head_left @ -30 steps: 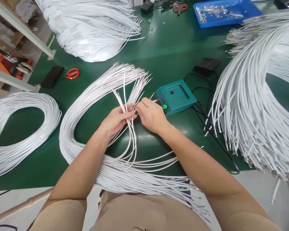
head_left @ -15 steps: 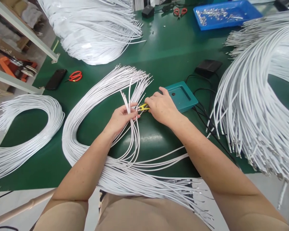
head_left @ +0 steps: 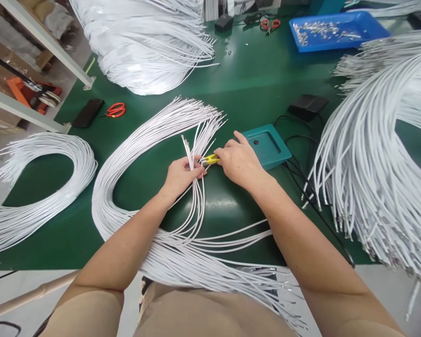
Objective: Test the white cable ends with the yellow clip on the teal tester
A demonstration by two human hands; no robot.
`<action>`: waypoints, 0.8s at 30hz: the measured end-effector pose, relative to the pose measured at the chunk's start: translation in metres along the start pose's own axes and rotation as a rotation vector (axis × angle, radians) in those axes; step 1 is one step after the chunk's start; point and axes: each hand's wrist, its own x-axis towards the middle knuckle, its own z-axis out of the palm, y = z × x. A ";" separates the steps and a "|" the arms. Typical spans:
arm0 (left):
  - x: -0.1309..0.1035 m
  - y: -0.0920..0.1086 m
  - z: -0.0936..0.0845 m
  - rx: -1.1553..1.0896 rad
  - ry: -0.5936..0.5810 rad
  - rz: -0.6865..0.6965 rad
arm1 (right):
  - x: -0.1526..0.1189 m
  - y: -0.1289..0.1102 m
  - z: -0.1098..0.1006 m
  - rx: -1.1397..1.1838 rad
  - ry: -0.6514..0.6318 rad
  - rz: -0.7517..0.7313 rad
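White cables [head_left: 107, 187] lie in a large open loop on the green table, with their tips at the upper right of the loop. My left hand [head_left: 184, 174] pinches several of these cables near their ends, and the tips stick up above its fingers. My right hand [head_left: 239, 158] is closed round a small yellow tool [head_left: 211, 160]. The tool's metal end meets the cables at my left fingertips; the exact contact is too small to make out. A teal tray [head_left: 268, 146] sits just right of my right hand.
More cable bundles lie at the left [head_left: 80, 164], at the top [head_left: 143, 51] and at the right [head_left: 365, 135]. Red-handled scissors [head_left: 116, 110] and a black phone [head_left: 88, 113] are at the upper left. A blue tray [head_left: 337, 44] holds small metal parts. Black cords run beside the teal tray.
The whole view has shifted slightly, so things appear a little further right and mostly lower. The yellow tool has turned a little in my right hand, and its handles look closer together.
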 end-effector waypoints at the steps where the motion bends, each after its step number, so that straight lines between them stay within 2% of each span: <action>1: 0.000 -0.001 0.000 0.000 0.005 0.000 | -0.002 0.000 -0.002 0.014 0.018 0.002; 3: 0.000 -0.002 0.000 -0.018 0.010 0.001 | -0.007 0.002 -0.006 0.035 0.084 0.061; 7: -0.001 0.000 -0.001 -0.061 -0.007 -0.004 | -0.016 0.015 -0.005 0.034 0.174 0.362; 9: -0.002 0.002 -0.003 -0.080 -0.020 -0.015 | -0.018 0.020 -0.001 0.048 0.177 0.404; 12: -0.003 0.004 -0.010 -0.102 -0.010 -0.020 | -0.016 0.018 -0.001 0.084 0.245 0.375; 15: -0.005 0.007 -0.017 -0.136 0.028 0.017 | -0.015 -0.001 -0.012 0.229 0.302 0.224; 18: -0.005 0.007 -0.022 -0.189 0.015 0.074 | -0.014 -0.031 -0.019 0.474 0.238 -0.126; 20: -0.005 0.007 -0.022 -0.236 -0.013 0.097 | -0.016 -0.051 -0.017 0.490 0.184 -0.299; 22: -0.004 0.007 -0.023 -0.269 -0.031 0.094 | -0.018 -0.066 -0.011 0.430 0.113 -0.371; 24: -0.004 0.009 -0.024 -0.256 -0.038 0.079 | -0.021 -0.074 -0.008 0.407 0.018 -0.320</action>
